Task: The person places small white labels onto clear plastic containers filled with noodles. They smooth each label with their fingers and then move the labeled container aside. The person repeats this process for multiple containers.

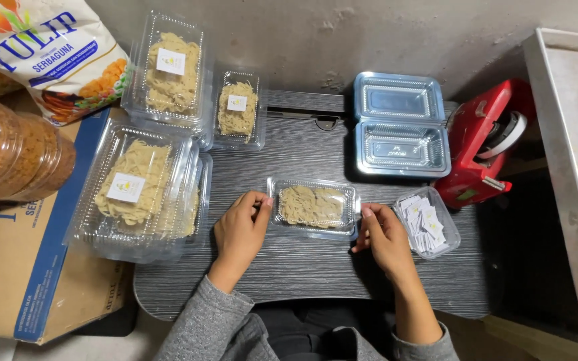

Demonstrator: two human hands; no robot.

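Clear plastic box [314, 207] of pale noodles sits shut between both hands. Left hand [241, 230] and right hand [384, 235] pinch its ends with fingertips, steadying it on the dark table [302, 267].

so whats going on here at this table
A person sits at a dark table with a small clear box of noodle-like snacks between both hands. The left hand and right hand press its two ends. Labelled filled boxes are stacked at left; an open empty box lies behind.

Grey knit sleeves are pushed up both forearms, leaving the 2 hands bare.
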